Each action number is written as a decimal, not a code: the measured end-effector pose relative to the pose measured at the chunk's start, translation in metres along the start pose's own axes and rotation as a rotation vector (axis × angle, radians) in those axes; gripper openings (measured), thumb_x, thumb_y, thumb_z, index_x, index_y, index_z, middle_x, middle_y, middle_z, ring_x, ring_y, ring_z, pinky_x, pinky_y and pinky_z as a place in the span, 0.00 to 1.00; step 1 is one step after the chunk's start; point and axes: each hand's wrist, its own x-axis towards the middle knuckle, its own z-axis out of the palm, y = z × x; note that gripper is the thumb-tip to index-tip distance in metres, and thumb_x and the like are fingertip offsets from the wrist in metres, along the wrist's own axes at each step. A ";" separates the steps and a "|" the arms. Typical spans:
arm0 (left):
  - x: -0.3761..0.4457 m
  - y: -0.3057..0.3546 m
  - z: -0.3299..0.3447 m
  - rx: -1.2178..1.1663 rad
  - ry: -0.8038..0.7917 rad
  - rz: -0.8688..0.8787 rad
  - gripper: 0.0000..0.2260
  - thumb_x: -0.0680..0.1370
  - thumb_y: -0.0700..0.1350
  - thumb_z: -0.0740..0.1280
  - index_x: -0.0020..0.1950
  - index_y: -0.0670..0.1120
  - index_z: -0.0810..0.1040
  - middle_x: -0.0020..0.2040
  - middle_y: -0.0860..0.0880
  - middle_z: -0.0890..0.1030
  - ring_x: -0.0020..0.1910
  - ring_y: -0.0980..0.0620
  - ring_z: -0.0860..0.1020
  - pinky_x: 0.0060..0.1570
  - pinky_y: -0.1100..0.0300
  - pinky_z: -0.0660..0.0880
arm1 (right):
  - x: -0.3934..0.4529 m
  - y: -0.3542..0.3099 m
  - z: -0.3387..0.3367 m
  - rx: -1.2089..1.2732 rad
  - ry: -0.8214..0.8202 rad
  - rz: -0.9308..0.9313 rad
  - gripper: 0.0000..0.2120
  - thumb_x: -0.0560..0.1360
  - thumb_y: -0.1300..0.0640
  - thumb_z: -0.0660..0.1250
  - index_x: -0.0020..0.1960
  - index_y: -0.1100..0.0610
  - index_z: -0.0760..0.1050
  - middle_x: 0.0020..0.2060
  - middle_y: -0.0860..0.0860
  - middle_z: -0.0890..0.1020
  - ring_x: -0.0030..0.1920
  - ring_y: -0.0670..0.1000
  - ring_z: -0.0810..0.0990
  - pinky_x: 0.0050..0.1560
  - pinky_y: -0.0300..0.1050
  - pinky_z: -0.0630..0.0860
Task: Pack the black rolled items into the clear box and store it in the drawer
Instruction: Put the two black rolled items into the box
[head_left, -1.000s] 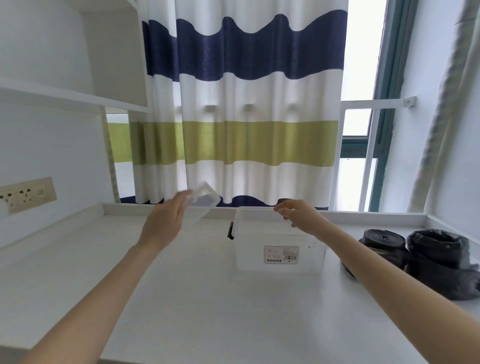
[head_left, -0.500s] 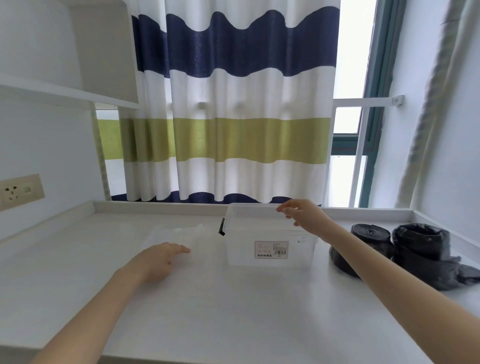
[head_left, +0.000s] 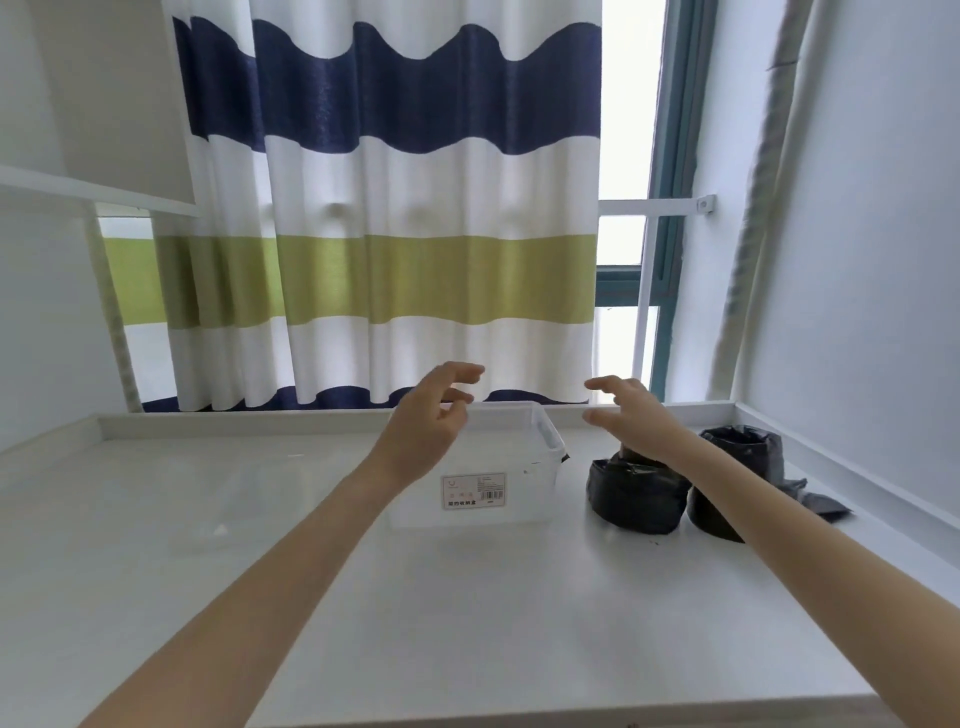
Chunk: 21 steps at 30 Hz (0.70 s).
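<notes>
Head view, left to right: a faint clear lid (head_left: 208, 499) seems to lie flat on the white worktop (head_left: 467, 623), though it is nearly invisible against the surface. Next comes the left hand (head_left: 426, 431), raised over the near-left part of the box (head_left: 493, 467); its grip is loosely open, fingers curled, holding nothing. The box stands open-topped with a label facing the camera and looks empty. Right of it the right hand (head_left: 631, 418) hovers, grip spread wide and empty, above the first roll (head_left: 634, 493), which sits just beside the box. A second roll (head_left: 737, 467) stands touching or nearly touching the first, with loose black plastic trailing toward the wall.

None of the rolls is packed yet. The likely trouble: these rolls are soft bundled film, so a shallow pinch could let layers slip and unravel. The right forearm crosses low over both rolls and could nudge them. The light box could skid if a roll is pushed in without the left hand steadying it.
</notes>
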 end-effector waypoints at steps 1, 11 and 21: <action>0.002 0.010 0.018 -0.018 -0.053 0.016 0.18 0.78 0.36 0.59 0.65 0.50 0.72 0.62 0.54 0.76 0.57 0.54 0.77 0.50 0.72 0.71 | -0.003 0.008 -0.004 -0.048 -0.008 0.027 0.24 0.75 0.52 0.65 0.70 0.50 0.66 0.69 0.56 0.67 0.70 0.57 0.64 0.68 0.53 0.63; 0.000 0.008 0.168 -0.159 -0.471 -0.367 0.29 0.74 0.47 0.68 0.72 0.45 0.60 0.59 0.49 0.73 0.57 0.50 0.75 0.55 0.57 0.74 | -0.015 0.040 -0.016 -0.191 -0.091 0.139 0.30 0.75 0.49 0.64 0.74 0.52 0.58 0.72 0.59 0.61 0.67 0.59 0.69 0.67 0.50 0.67; 0.026 -0.019 0.223 -0.268 -0.425 -0.376 0.34 0.71 0.43 0.74 0.72 0.44 0.62 0.67 0.48 0.74 0.66 0.49 0.73 0.55 0.63 0.68 | -0.002 0.043 0.000 -0.316 -0.170 0.182 0.27 0.76 0.47 0.61 0.74 0.51 0.60 0.72 0.57 0.62 0.70 0.61 0.60 0.68 0.53 0.63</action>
